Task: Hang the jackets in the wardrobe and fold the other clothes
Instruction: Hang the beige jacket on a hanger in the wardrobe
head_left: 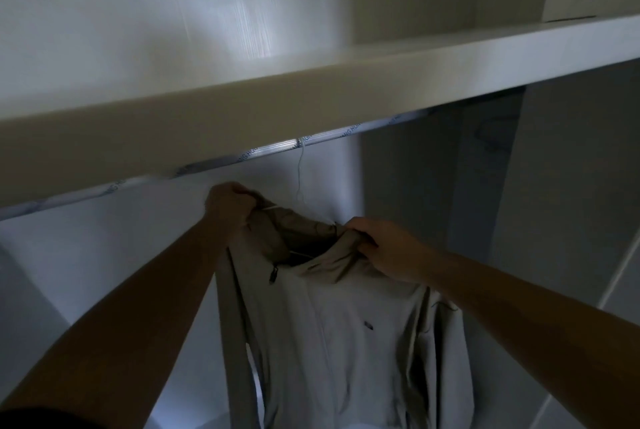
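White wardrobe panels fill the head view, dim and a little blurred. A thick shelf [311, 89] runs across above both hands, and a rail [277, 148] wrapped in printed film sits right under its front edge.

Above and between the hands, the thin wire hook of a hanger [300, 172] drops from the rail towards the collar. It appears to sit over the rail, though the join is too blurred to be sure. The jacket [346, 324], pale beige with a zip, hangs below the hands inside the wardrobe. Its body and sleeves fall straight down past the bottom edge of the picture. A dark zip pull [272, 275] dangles just below the left hand.

The left hand [227, 205] is curled tight round a bunch of fabric at the far side of the collar, and is the higher hand, nearer the rail. The right hand [384, 250] grips the near side of the collar with its fingers folded over the cloth, lower and closer to the person. A short white strip, probably part of the hanger, shows just beside the left hand's fingers.

Holding both sides of the neck like this probably lets the person spread the shoulders over the hanger's arms. That way the weight sits evenly and the jacket does not slip off one end. My guess is that this jacket is nearly hung and only needs settling before both hands let go. No other clothes are in view.
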Demonstrator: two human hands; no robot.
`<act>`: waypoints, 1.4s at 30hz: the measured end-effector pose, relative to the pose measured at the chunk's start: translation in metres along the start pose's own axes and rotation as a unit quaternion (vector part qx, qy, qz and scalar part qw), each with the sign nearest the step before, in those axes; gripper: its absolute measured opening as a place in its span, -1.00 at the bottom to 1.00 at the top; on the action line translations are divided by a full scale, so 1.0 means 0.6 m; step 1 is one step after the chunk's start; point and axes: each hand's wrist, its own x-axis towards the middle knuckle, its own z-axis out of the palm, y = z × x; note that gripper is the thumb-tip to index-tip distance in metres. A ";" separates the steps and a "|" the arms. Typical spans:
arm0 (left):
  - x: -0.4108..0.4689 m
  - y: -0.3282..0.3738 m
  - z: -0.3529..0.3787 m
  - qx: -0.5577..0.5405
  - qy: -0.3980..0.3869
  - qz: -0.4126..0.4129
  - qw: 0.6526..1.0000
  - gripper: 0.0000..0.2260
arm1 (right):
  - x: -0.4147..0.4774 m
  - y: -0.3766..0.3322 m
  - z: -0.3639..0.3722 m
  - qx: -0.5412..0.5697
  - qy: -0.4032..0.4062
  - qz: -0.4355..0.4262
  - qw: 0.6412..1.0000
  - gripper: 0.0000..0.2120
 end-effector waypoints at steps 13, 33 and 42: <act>-0.096 0.002 0.035 0.109 -0.032 0.351 0.930 -0.96 | -0.029 -0.005 -0.049 0.141 0.263 -0.015 0.954 -0.90; -0.182 0.056 0.090 -0.200 -0.217 0.182 0.938 -0.77 | -0.187 0.033 -0.040 -0.162 -0.099 0.232 0.954 -0.69; -0.175 0.094 0.082 -0.136 -0.176 0.121 0.967 -0.86 | -0.237 -0.010 -0.071 -0.136 -0.003 0.255 0.957 -0.64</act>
